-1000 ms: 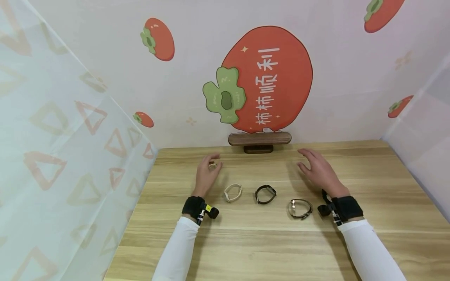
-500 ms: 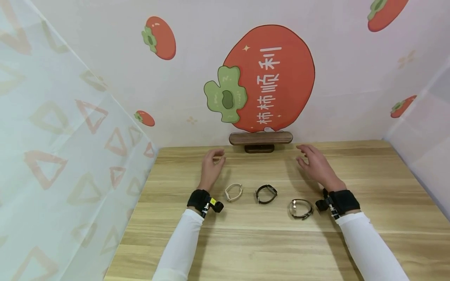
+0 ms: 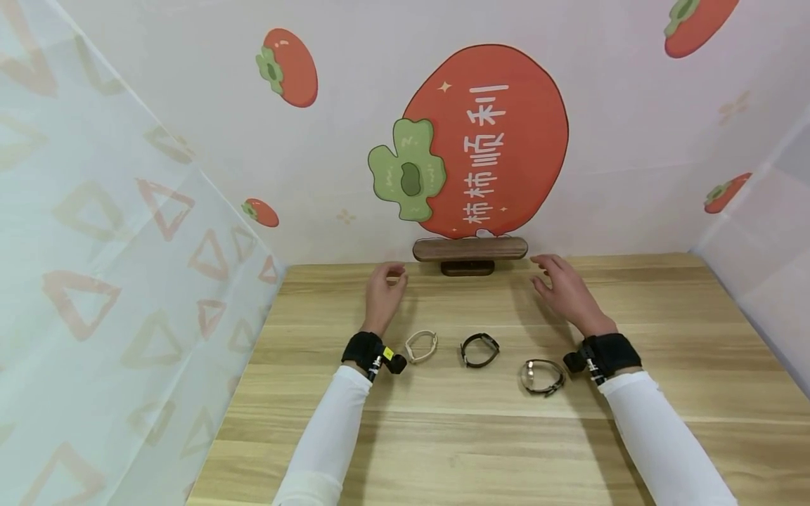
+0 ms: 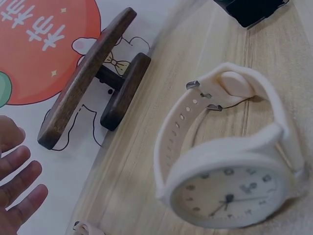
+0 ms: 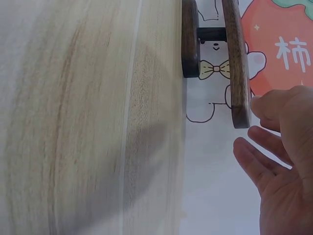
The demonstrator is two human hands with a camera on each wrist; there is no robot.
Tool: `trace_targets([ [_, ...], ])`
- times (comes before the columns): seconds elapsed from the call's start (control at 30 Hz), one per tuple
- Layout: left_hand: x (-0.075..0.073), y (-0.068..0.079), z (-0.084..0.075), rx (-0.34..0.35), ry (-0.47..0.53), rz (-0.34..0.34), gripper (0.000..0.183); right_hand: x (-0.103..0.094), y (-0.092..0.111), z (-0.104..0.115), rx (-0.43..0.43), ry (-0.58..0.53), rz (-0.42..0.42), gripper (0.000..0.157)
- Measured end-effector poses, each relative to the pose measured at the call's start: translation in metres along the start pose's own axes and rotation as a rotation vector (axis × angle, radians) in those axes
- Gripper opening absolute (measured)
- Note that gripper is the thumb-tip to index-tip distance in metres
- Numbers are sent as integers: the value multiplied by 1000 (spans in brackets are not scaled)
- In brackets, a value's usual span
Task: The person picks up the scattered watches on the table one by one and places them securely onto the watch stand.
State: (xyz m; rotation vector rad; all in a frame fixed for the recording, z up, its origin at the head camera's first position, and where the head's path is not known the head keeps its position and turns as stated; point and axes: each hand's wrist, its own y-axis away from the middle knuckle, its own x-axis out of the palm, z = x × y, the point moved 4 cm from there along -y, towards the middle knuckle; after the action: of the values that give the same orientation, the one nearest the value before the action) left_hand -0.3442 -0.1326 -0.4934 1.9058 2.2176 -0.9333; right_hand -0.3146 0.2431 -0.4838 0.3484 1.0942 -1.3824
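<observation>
My left hand (image 3: 382,296) hovers over the table's back left with loosely bent fingers and holds nothing. Nearest to it lies a white wristwatch (image 3: 420,346), strap buckled into a loop; its dial (image 4: 229,198) faces the left wrist camera. To the right are a black-strapped watch (image 3: 479,350) and a thinner watch with a metallic case and dark strap (image 3: 543,377). A small pale piece with a buckle (image 4: 87,229) shows at the left wrist view's bottom edge; my left hand hides it from the head view. My right hand (image 3: 569,295), fingers loosely bent, is raised beside the dark wooden T-shaped stand (image 3: 470,249), apart from it.
The stand is at the table's back edge, against the printed wall (image 3: 342,140). Wall panels close in the wooden table (image 3: 443,450) on the left and right. Each wrist wears a black band with a small camera.
Both hands have moved slightly toward the back and inward, the left one over the small pale piece once visible by its thumb. The watches and stand have not moved.
</observation>
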Motion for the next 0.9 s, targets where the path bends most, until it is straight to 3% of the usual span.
trace_targets([
  [0.37,12,-5,-4,-40,-50,37,25,9,-10,-5,-15,1,-32,45],
  [0.7,21,-7,-5,-106,31,39,31,17,-14,-12,0,-21,-28,55],
  [0.9,25,-13,-3,-148,39,74,40,17,-14,-15,35,-35,3,57],
])
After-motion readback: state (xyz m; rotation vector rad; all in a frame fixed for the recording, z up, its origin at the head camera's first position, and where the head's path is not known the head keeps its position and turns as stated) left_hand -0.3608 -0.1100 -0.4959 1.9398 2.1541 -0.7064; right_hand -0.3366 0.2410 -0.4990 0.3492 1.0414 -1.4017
